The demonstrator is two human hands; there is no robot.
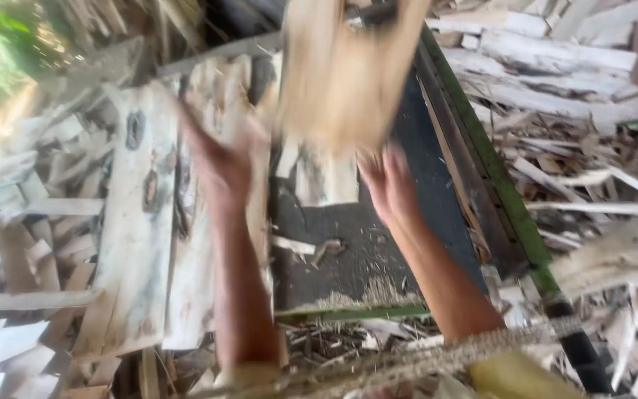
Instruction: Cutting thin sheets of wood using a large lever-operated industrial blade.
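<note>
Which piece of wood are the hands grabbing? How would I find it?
Find the dark table with the green edge. Above its far end, a pale wood block sits blurred between the left hand and right hand. Unlike the scraps lying around, it is raised off the table.

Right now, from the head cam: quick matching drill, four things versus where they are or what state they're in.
Things:
1. wood piece
2. left hand
3. green rail
4. sawdust

Descriptions:
A. heaped at the table's near edge
B. blurred, up above both hands
C. along the table's right side
D. raised over pale planks

Pairs: 1-B, 2-D, 3-C, 4-A
</note>
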